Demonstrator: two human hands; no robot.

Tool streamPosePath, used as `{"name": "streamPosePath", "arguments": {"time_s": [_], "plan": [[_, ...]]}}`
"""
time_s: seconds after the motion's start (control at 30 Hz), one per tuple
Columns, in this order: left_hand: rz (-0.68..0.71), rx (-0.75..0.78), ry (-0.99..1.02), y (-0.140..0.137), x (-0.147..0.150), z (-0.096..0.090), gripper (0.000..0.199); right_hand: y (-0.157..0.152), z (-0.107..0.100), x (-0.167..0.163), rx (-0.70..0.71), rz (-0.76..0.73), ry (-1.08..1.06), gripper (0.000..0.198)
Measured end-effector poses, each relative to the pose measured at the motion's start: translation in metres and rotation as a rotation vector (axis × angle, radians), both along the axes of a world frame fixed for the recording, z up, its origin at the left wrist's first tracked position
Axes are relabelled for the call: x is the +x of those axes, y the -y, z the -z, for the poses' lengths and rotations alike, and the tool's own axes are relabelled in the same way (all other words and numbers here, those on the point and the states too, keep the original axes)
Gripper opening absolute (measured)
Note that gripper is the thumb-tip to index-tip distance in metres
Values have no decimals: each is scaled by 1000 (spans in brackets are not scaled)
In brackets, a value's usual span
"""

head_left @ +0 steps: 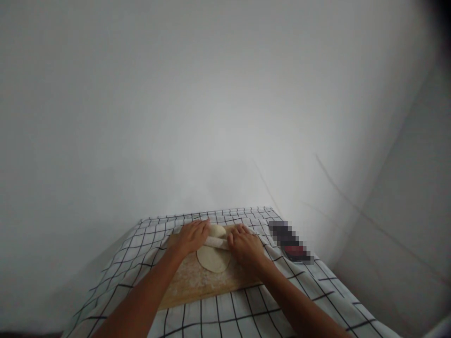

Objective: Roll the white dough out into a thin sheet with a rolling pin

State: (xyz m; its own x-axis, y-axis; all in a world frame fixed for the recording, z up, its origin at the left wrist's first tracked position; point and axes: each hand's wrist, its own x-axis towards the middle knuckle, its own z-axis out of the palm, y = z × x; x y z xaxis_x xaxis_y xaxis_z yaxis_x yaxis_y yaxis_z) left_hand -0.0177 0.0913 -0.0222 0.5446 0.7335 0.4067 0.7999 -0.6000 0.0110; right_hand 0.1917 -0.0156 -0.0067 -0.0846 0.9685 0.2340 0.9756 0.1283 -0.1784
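Observation:
A pale rolling pin (216, 242) lies crosswise over a flattened round of dough (214, 261). My left hand (194, 236) is closed over the pin's left end, and my right hand (244, 243) presses on its right end. Dough shows on both sides of the pin, with a paler bulge on the far side. Beneath it is a wooden board (190, 288) dusted with flour. Both palms and the pin's ends are hidden under the hands.
The board rests on a table covered by a white cloth (225, 319) with black grid lines. A pixelated dark and red item (291, 242) lies near the table's right edge. A plain wall (211, 117) rises behind the table.

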Motion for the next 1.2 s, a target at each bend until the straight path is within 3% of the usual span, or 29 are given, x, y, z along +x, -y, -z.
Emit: {"name": "streamPosePath", "arguments": {"time_s": [0.23, 0.53, 0.67, 1.0, 1.2], "plan": [[-4, 36, -7, 35, -18, -1, 47, 19, -5, -11, 62, 19, -1, 43], [78, 64, -27, 83, -46, 9, 51, 58, 25, -22, 132, -6, -11, 55], [87, 63, -31, 94, -52, 12, 53, 62, 25, -20, 124, -51, -52, 55], [-91, 7, -92, 44, -11, -10, 48, 15, 9, -6, 108, -29, -82, 53], [-2, -21, -134, 9, 5, -13, 48, 11, 7, -8, 115, 30, -75, 45]]}}
